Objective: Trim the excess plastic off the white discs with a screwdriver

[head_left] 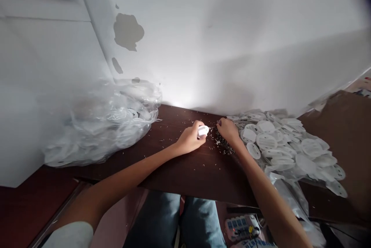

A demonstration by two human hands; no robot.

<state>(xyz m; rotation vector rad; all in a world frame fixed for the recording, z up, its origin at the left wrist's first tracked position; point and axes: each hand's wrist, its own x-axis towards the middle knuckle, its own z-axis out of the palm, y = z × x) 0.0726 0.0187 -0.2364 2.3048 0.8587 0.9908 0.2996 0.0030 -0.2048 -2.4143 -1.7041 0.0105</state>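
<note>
My left hand (189, 139) is closed around a small white round plastic part (203, 130), holding it on the dark brown table (185, 170) near the wall. My right hand (228, 130) lies just to its right, fingers curled down into a small heap of dark tiny screws or bits (223, 144). Whether those fingers pinch one of them is hidden. The two hands are a few centimetres apart.
A heap of white round plastic discs (290, 143) spreads over clear plastic at the right. A clear plastic bag (107, 124) full of similar parts sits at the left against the white wall. Small crumbs litter the tabletop. A device with buttons (240, 228) lies below the table edge.
</note>
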